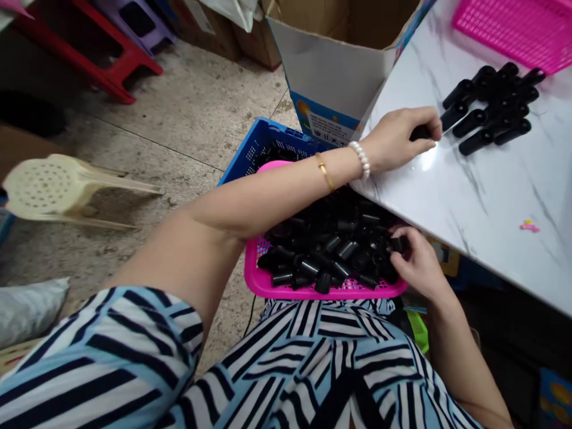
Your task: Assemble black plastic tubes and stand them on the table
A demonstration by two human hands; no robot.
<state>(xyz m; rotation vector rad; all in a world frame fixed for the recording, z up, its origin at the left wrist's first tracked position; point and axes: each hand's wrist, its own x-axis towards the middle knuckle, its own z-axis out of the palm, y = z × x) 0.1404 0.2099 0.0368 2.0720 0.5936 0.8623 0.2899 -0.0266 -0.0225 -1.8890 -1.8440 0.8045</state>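
From my remote seat, I see my left hand (404,138) grasping a small black cylinder (419,133) above the white marble-patterned tabletop (496,190), just beside a cluster of glossy black tubes (487,113). My right hand (419,262) pinches a short black cylindrical piece (397,244) at the bright pink plastic mesh basket (322,293), heaped with similar pieces. I'd lift singly there, and place gently here, fingertips clear of neighbouring tubes.
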